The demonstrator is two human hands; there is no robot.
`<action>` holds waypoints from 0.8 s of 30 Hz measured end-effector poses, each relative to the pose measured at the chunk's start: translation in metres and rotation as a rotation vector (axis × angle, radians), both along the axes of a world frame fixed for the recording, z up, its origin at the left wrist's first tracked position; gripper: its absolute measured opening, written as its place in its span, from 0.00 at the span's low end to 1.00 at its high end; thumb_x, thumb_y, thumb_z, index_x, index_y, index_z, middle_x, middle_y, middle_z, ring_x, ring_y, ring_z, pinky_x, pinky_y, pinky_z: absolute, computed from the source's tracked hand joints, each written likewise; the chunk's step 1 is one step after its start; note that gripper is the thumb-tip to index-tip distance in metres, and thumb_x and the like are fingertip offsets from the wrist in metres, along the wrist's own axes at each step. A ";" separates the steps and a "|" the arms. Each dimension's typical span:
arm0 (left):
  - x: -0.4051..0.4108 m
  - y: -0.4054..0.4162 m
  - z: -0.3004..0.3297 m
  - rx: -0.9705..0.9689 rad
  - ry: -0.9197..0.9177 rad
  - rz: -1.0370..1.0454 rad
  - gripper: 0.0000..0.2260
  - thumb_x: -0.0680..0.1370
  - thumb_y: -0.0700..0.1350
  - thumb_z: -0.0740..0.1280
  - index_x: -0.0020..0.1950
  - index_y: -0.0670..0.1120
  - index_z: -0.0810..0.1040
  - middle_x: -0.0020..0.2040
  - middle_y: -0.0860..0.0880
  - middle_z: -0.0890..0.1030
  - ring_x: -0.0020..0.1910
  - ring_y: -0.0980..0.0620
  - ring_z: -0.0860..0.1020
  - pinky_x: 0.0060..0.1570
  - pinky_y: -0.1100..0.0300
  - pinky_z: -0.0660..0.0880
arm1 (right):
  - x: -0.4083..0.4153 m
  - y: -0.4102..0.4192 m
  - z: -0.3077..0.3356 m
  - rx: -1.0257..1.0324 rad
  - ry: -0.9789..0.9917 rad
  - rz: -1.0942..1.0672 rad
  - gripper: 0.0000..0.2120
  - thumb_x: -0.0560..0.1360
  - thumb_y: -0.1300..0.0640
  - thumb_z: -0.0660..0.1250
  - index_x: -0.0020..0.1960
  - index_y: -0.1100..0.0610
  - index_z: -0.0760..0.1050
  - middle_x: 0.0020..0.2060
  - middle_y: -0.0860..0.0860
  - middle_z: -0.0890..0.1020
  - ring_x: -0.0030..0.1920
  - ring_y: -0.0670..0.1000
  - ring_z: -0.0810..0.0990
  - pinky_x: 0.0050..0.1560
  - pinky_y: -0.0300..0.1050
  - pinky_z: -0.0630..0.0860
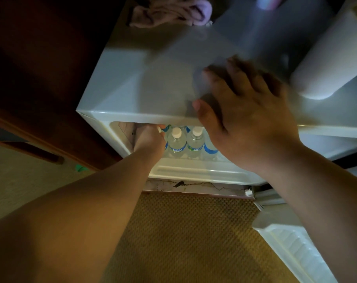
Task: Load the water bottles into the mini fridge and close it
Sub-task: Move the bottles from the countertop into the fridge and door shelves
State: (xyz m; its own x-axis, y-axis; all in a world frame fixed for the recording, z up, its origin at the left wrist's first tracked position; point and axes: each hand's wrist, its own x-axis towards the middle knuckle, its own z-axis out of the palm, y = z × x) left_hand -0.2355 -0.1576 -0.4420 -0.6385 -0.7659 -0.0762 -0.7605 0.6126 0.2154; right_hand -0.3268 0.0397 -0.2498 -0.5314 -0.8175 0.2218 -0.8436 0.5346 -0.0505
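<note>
Putting water bottles into the mini fridge

Head view: the left hand (150,137) is reaching inside the mini fridge (136,94), and its fingers are closing around a water bottle (163,128) at the left of the row. Two more bottles (176,140) are standing upright just to the right of those fingers. The right hand (243,121) is resting flat on the fridge top, fingers spread apart and holding nothing. The fridge door (292,248) is hanging open, low on the right. The bottles are packed close, so I think a bump from the left hand could knock one over, and a bottle sticking out could stop the door from shutting.
</note>
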 end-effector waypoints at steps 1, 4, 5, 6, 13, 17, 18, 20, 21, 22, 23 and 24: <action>-0.002 -0.003 0.003 0.036 -0.021 -0.028 0.11 0.80 0.44 0.68 0.62 0.43 0.81 0.48 0.44 0.81 0.41 0.47 0.78 0.38 0.60 0.68 | 0.000 -0.001 0.000 0.003 0.000 0.000 0.33 0.81 0.34 0.42 0.81 0.46 0.60 0.81 0.56 0.62 0.80 0.60 0.60 0.76 0.64 0.57; 0.001 0.001 0.024 -0.007 -0.213 -0.053 0.24 0.80 0.47 0.66 0.77 0.48 0.69 0.53 0.48 0.77 0.41 0.45 0.72 0.31 0.54 0.62 | 0.000 -0.002 0.002 0.008 -0.015 -0.007 0.33 0.80 0.34 0.42 0.81 0.46 0.60 0.81 0.56 0.62 0.80 0.60 0.60 0.76 0.64 0.57; 0.003 0.001 0.031 -0.039 -0.286 -0.054 0.28 0.81 0.48 0.64 0.80 0.49 0.63 0.57 0.48 0.75 0.48 0.45 0.73 0.31 0.54 0.61 | 0.001 -0.003 0.002 0.013 -0.022 -0.010 0.34 0.80 0.34 0.41 0.81 0.46 0.59 0.81 0.56 0.62 0.80 0.60 0.60 0.76 0.64 0.57; 0.006 0.003 0.031 -0.017 -0.343 -0.041 0.30 0.81 0.49 0.63 0.82 0.50 0.58 0.59 0.48 0.74 0.53 0.45 0.73 0.31 0.54 0.60 | 0.001 -0.003 0.003 0.021 -0.026 -0.012 0.34 0.80 0.33 0.41 0.81 0.46 0.59 0.81 0.55 0.62 0.80 0.59 0.59 0.76 0.64 0.57; 0.028 0.035 0.056 0.212 0.246 0.194 0.18 0.82 0.43 0.66 0.72 0.45 0.73 0.64 0.41 0.77 0.60 0.40 0.77 0.57 0.49 0.76 | 0.003 -0.002 0.006 0.002 -0.067 -0.019 0.32 0.79 0.33 0.44 0.79 0.44 0.61 0.80 0.56 0.64 0.79 0.60 0.61 0.76 0.64 0.57; 0.081 0.089 0.092 0.330 0.367 0.073 0.22 0.80 0.44 0.69 0.74 0.52 0.72 0.71 0.50 0.74 0.69 0.53 0.72 0.64 0.62 0.66 | -0.001 -0.004 0.017 0.108 -0.194 -0.020 0.33 0.78 0.32 0.44 0.80 0.42 0.55 0.82 0.55 0.55 0.80 0.59 0.55 0.78 0.64 0.51; 0.097 0.104 0.101 0.347 0.383 0.085 0.22 0.80 0.46 0.69 0.74 0.54 0.72 0.70 0.52 0.75 0.68 0.54 0.73 0.64 0.62 0.66 | 0.000 -0.002 0.023 0.147 -0.238 -0.025 0.33 0.79 0.31 0.47 0.81 0.42 0.53 0.83 0.55 0.52 0.81 0.59 0.52 0.79 0.64 0.48; 0.129 0.132 0.126 0.352 0.401 0.109 0.21 0.81 0.48 0.68 0.73 0.58 0.72 0.68 0.55 0.76 0.67 0.55 0.75 0.67 0.59 0.71 | 0.012 0.008 0.041 0.162 -0.305 -0.017 0.34 0.81 0.34 0.53 0.83 0.44 0.51 0.83 0.54 0.47 0.82 0.60 0.49 0.79 0.65 0.46; 0.143 0.143 0.144 0.364 0.425 0.125 0.20 0.81 0.50 0.67 0.73 0.60 0.71 0.67 0.57 0.77 0.65 0.56 0.76 0.65 0.57 0.75 | 0.024 0.018 0.053 0.126 -0.325 0.007 0.34 0.82 0.36 0.56 0.83 0.45 0.52 0.84 0.54 0.46 0.82 0.59 0.47 0.80 0.65 0.46; 0.154 0.153 0.164 0.380 0.466 0.132 0.20 0.81 0.50 0.67 0.72 0.62 0.71 0.66 0.60 0.78 0.63 0.59 0.77 0.63 0.57 0.78 | 0.040 0.031 0.068 0.065 -0.346 0.039 0.34 0.82 0.37 0.58 0.83 0.46 0.53 0.84 0.52 0.46 0.82 0.58 0.47 0.80 0.65 0.48; 0.164 0.161 0.186 0.384 0.510 0.141 0.19 0.81 0.50 0.67 0.72 0.62 0.71 0.65 0.61 0.79 0.61 0.61 0.79 0.61 0.58 0.79 | 0.057 0.047 0.086 -0.011 -0.372 0.067 0.33 0.81 0.39 0.60 0.82 0.45 0.55 0.84 0.50 0.47 0.83 0.56 0.48 0.80 0.64 0.53; 0.173 0.168 0.212 0.366 0.552 0.149 0.19 0.81 0.50 0.67 0.72 0.61 0.73 0.62 0.61 0.81 0.59 0.62 0.80 0.60 0.59 0.80 | 0.075 0.063 0.108 -0.096 -0.397 0.086 0.32 0.81 0.40 0.61 0.82 0.44 0.57 0.83 0.47 0.47 0.82 0.54 0.49 0.79 0.62 0.57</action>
